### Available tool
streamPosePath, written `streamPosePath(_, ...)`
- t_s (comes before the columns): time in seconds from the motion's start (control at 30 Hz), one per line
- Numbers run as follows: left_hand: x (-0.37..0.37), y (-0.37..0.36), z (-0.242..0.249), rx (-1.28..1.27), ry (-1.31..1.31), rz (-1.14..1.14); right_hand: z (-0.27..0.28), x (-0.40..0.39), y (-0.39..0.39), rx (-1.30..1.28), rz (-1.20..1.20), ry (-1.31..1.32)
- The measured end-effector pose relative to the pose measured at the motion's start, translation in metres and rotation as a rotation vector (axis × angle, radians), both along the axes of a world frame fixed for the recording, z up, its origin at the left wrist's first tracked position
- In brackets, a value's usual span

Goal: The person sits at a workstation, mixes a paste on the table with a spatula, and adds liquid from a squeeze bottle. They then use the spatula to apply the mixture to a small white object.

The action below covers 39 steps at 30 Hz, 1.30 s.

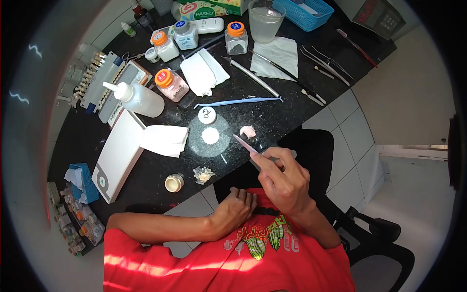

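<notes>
My right hand grips a thin pale pinkish tool, its tip pointing up and left over the black table. Just beyond that tip lies a small pink piece. My left hand rests against the red shirt near the table edge, its fingers curled; whether it holds anything is hidden. A round translucent disc bears a white mound, with a white lid marked A0 at its upper edge. Nearer me stand an open small jar and a crumpled pale cluster.
A squeeze bottle, a white box and a folded cloth are on the left. Powder jars and a water cup stand farther back. A blue tool lies mid-table; a chair is at right.
</notes>
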<state>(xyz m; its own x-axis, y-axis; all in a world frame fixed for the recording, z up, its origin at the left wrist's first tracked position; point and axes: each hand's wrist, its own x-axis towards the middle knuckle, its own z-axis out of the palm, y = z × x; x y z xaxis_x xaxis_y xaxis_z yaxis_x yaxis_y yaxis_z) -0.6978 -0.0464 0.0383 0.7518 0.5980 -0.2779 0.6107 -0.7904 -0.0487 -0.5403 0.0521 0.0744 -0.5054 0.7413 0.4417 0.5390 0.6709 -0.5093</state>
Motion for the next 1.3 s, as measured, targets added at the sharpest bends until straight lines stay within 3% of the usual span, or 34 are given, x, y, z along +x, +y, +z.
streamPosePath(0.4, 0.001, -0.001, 0.001, -0.037, -0.150, -0.075, 0.000, 0.003, 0.000, -0.017, 0.034, 0.018)
streamPosePath(0.53, 0.003, -0.008, 0.000, -0.138, 0.015, -0.073, -0.001, 0.004, 0.002, -0.027, 0.090, 0.018)
streamPosePath(0.6, 0.001, -0.009, 0.000, -0.181, 0.073, -0.111, 0.000, 0.006, 0.008, -0.046, -0.011, 0.005)
streamPosePath(0.73, 0.002, -0.013, -0.006, -0.221, 0.013, -0.095, 0.004, 0.002, 0.007, -0.028, 0.016, 0.025)
streamPosePath(0.93, 0.004, -0.020, -0.013, -0.214, 0.118, -0.165, 0.001, -0.002, 0.011, -0.001, 0.114, 0.011)
streamPosePath(1.13, 0.002, -0.012, -0.022, -0.054, -0.165, -0.221, 0.000, 0.012, 0.019, -0.006, -0.038, 0.059)
streamPosePath(1.2, 0.004, -0.007, -0.023, -0.029, -0.325, -0.331, -0.001, 0.015, 0.023, -0.009, -0.006, 0.083)
streamPosePath(1.3, 0.006, 0.010, -0.010, -0.104, -0.323, -0.514, -0.005, 0.019, 0.028, -0.027, 0.026, 0.042)
